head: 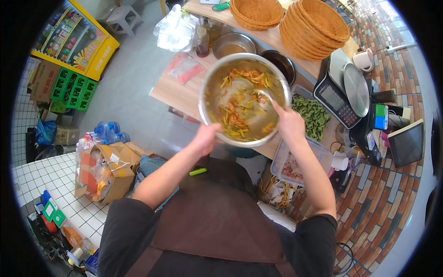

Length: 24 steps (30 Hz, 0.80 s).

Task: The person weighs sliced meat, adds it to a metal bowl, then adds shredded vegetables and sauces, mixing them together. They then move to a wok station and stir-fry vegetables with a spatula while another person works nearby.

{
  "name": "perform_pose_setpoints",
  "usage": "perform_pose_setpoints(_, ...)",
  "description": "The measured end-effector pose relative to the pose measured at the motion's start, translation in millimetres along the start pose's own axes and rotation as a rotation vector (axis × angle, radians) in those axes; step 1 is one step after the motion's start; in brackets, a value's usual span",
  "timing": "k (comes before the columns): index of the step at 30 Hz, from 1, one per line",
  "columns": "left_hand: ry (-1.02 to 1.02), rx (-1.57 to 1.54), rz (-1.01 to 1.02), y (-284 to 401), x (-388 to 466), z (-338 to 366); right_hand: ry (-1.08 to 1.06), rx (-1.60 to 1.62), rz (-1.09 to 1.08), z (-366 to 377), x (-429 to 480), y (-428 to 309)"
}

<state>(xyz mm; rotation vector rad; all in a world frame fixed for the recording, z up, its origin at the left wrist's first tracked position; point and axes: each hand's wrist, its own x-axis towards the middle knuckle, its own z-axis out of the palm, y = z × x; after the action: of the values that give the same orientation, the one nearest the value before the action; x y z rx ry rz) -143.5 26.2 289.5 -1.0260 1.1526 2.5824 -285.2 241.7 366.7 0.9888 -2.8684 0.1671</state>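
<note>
A large stainless steel mixing bowl [204, 107] is above the wooden table in front of me. My left hand [207, 136] grips its near left rim. My right hand [290, 121], at the near right side, holds a metal utensil [264, 95], probably a spoon, whose end is blurred inside the bowl. Reddish-orange pieces and yellow-green vegetable strips [237, 130] lie in the bowl along its far and near sides, coated in sauce. Just right of the bowl stands a clear plastic tub of green leafy vegetables [309, 116]. Nearer me, beside my right forearm, another tub holds pinkish pieces [294, 166].
Behind the bowl are a steel basin of liquid [233, 48], a dark pot [282, 65] and a bottle [202, 43]. Stacked wicker baskets [308, 38] stand on a shelf. A digital scale [334, 97] is at the right, and an open cardboard box [119, 173] at the left.
</note>
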Motion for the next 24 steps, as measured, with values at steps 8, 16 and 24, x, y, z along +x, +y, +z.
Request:
perform_pose_setpoints(8,-0.055,0.181,-0.085,8,-5,9,0.111,-0.072,-0.371,10,8,18)
perform_pose_setpoints(16,-0.211,0.577,-0.036,54,-9,-25,-0.140,-0.190,-0.430,0,43,79)
perform_pose_setpoints(24,0.006,-0.046,0.112,-6,13,8,-0.247,0.490,0.047,3,2,9)
